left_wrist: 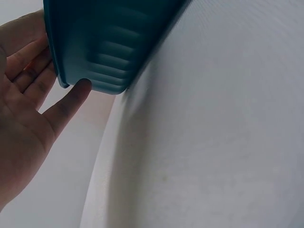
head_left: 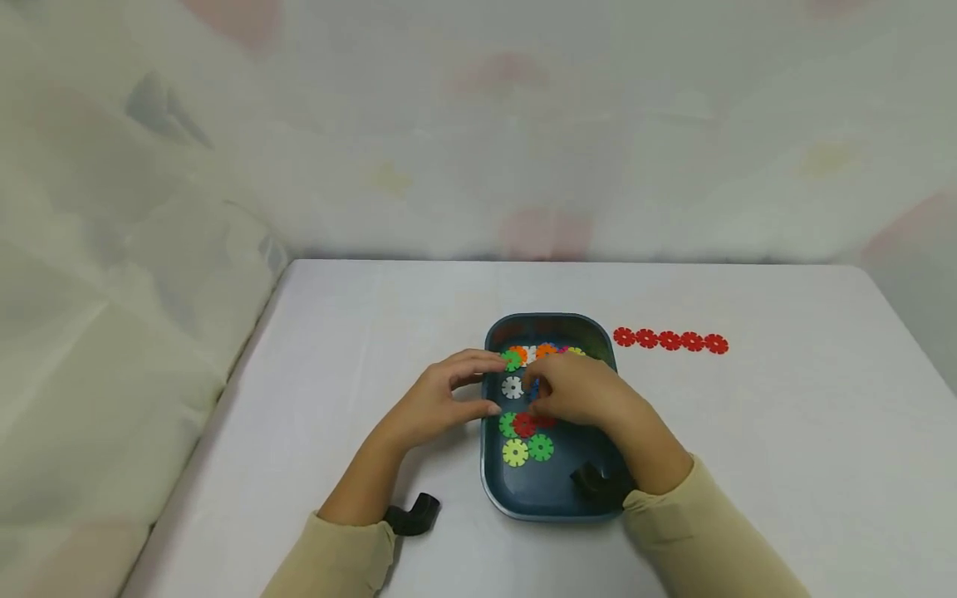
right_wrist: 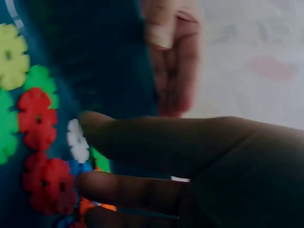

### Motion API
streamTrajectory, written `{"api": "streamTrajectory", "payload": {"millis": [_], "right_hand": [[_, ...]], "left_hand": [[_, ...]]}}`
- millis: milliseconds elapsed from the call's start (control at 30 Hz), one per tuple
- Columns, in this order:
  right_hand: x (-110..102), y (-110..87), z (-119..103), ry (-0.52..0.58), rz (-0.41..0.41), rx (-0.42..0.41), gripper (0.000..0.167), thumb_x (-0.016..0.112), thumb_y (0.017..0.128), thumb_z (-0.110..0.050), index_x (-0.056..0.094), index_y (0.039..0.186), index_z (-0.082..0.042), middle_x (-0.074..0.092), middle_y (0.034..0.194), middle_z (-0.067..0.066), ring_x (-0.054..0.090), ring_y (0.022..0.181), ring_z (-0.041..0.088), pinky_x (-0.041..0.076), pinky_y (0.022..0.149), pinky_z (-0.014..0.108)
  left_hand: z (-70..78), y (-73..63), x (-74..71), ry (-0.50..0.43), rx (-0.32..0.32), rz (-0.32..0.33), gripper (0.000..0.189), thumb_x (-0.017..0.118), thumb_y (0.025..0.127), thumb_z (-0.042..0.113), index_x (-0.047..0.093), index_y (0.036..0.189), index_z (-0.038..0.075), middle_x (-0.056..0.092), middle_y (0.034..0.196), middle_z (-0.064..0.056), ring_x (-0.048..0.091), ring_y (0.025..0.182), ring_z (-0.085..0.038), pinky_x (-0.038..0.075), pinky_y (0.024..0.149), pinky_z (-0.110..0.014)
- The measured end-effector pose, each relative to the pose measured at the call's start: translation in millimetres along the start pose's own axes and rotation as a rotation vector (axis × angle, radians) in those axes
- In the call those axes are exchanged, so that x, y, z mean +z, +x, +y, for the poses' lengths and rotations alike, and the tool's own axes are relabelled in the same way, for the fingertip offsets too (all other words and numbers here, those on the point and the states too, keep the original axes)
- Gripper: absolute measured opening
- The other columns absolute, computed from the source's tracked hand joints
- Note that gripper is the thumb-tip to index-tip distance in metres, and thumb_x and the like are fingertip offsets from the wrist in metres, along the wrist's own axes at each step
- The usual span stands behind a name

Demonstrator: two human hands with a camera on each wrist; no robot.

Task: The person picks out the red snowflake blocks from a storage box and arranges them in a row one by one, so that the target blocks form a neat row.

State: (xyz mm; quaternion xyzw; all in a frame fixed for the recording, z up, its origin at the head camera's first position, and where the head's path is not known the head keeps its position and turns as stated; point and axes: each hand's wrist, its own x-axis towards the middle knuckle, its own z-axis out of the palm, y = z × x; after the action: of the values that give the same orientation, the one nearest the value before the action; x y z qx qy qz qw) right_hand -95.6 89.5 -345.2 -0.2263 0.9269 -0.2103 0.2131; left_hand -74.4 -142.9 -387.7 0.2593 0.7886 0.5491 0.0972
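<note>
Notched discs (head_left: 515,459) in the dark blue tray (head_left: 523,494), with both your hands among them

The loose pieces lie in the tray's far end and along its left half: orange, white, yellow, green, red and blue. Your left hand (head_left: 432,400) is at the left rim, thumb spread well apart from the fingers, its fingertips near a green disc (head_left: 512,360). Your right hand (head_left: 583,390) is down over the middle of the tray, thumb and forefinger apart beside a white disc (head_left: 512,393); you cannot tell whether the other fingers touch anything. That hand covers some pieces, and the black wrist piece (head_left: 594,484) blocks the near right corner. Right of the tray's far end, a row of five red discs (head_left: 669,340) lies on the white table (head_left: 359,332).
</note>
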Motion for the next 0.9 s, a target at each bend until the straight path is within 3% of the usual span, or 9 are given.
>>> {"api": "streamTrajectory", "payload": {"millis": [200, 433, 600, 900], "right_hand": [[13.0, 9.0, -1.9, -0.071, -0.078, 0.005, 0.037, 0.086, 0.073, -0.035, 0.072, 0.105, -0.024, 0.063, 0.08, -0.011, 0.057, 0.079, 0.012, 0.054, 0.071, 0.038], [15.5, 13.8, -5.8, -0.105, -0.103, 0.01, 0.029, 0.088, 0.072, -0.035, 0.066, 0.087, -0.023, 0.061, 0.074, -0.008, 0.056, 0.074, 0.015, 0.051, 0.066, 0.036], [18.7, 13.6, -7.3, -0.112, -0.135, 0.002, 0.03, 0.088, 0.073, -0.033, 0.06, 0.075, -0.022, 0.058, 0.068, -0.005, 0.055, 0.068, 0.016, 0.047, 0.06, 0.034], [13.5, 6.3, -4.6, 0.024, -0.224, -0.06, 0.025, 0.083, 0.079, -0.026, 0.06, 0.072, -0.019, 0.058, 0.067, -0.003, 0.055, 0.067, 0.015, 0.046, 0.059, 0.03]], "left_hand": [[3.6, 2.8, -0.3, 0.019, -0.002, -0.012, 0.051, 0.08, 0.082, 0.017, 0.063, 0.131, 0.015, 0.058, 0.133, 0.006, 0.053, 0.126, -0.012, 0.046, 0.108, -0.035], [4.5, 4.0, -1.6, 0.018, -0.015, -0.01, 0.052, 0.08, 0.083, 0.018, 0.062, 0.132, 0.01, 0.058, 0.134, 0.003, 0.053, 0.126, -0.012, 0.046, 0.109, -0.035], [3.3, 1.9, -1.7, 0.004, -0.017, -0.01, 0.052, 0.08, 0.082, 0.016, 0.062, 0.131, 0.013, 0.059, 0.134, -0.003, 0.053, 0.127, -0.012, 0.046, 0.109, -0.036], [2.9, -0.2, -0.7, 0.007, -0.011, -0.014, 0.051, 0.08, 0.083, 0.017, 0.063, 0.131, 0.02, 0.059, 0.134, 0.0, 0.053, 0.127, -0.012, 0.046, 0.109, -0.037]]}}
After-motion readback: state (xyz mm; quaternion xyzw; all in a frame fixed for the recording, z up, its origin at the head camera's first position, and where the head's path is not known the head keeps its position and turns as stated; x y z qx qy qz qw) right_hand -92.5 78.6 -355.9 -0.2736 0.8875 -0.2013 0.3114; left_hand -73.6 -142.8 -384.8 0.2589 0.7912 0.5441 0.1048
